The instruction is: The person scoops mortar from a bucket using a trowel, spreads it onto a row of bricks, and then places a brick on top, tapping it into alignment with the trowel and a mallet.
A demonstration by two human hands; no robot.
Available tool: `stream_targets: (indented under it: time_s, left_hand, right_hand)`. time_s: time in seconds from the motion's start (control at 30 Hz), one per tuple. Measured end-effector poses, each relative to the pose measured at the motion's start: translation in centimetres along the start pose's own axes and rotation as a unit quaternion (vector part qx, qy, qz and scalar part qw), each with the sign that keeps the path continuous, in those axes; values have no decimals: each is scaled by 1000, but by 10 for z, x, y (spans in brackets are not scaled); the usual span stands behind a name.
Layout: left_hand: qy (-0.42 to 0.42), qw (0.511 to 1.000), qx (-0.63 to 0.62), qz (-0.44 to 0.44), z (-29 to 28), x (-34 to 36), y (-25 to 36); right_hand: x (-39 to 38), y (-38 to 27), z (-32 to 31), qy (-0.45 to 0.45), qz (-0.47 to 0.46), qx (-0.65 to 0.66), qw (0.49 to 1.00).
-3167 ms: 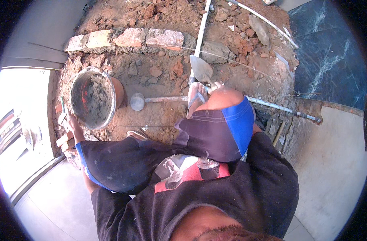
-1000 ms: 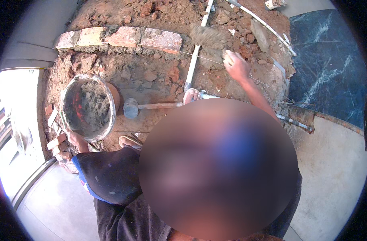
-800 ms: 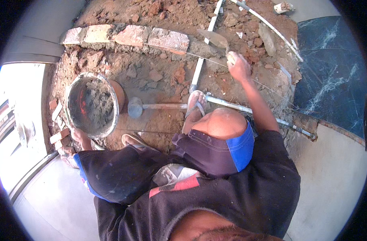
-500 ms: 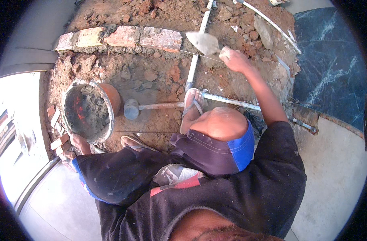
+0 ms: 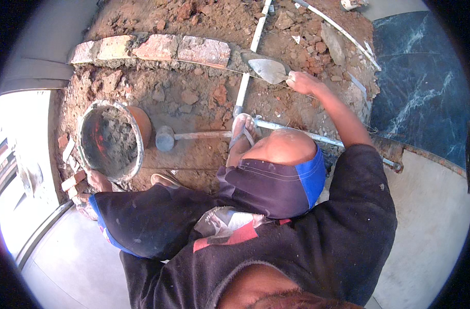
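My right hand point(image 5: 304, 82) is closed round the handle of a pointed trowel point(image 5: 268, 70). The pale blade lies low beside the right end of a row of bricks point(image 5: 204, 50), over a white pipe. Grey mortar point(image 5: 237, 57) shows between that end brick and the blade. At the left, a mortar-crusted bucket point(image 5: 142, 129) leans toward me with grey mortar point(image 5: 116, 139) inside. My left hand point(image 5: 98, 181) grips its near rim, fingers partly hidden. A taut string point(image 5: 214, 66) runs along the near face of the bricks.
A mallet point(image 5: 165, 138) lies between the bucket and my foot. White pipes point(image 5: 242, 92) cross the rubble-strewn soil. Broken brick pieces point(image 5: 73, 181) are piled beside the left doorway. Dark marble-patterned flooring point(image 5: 420, 82) covers the right side.
The trowel has moved slightly right and toward me, its blade turning flatter. Mortar beside the end brick is now uncovered. My left hand stays at the bucket.
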State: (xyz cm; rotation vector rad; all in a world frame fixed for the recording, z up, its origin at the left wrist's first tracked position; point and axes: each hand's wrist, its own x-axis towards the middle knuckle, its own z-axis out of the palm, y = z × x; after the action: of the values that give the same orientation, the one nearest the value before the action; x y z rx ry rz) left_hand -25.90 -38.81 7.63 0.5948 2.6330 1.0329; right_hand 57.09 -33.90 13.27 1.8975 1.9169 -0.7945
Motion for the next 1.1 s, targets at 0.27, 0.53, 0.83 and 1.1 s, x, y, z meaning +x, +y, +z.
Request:
stream_targets:
  time_s: [0.27, 0.53, 0.83, 1.1]
  left_hand:
    - [10, 1000, 4, -18, -10, -2, 0]
    - [-6, 998, -34, -59, 1, -25, 33]
    - [-8, 1000, 3, 5, -1, 1, 3]
    - [-43, 997, 10, 63, 2, 13, -5]
  right_hand:
    - [-23, 27, 3, 48, 34, 59, 997]
    - [-39, 32, 16, -55, 145, 453, 878]
    - [-9, 10, 25, -27, 93, 240, 966]
    - [-41, 47, 60, 43, 77, 70, 994]
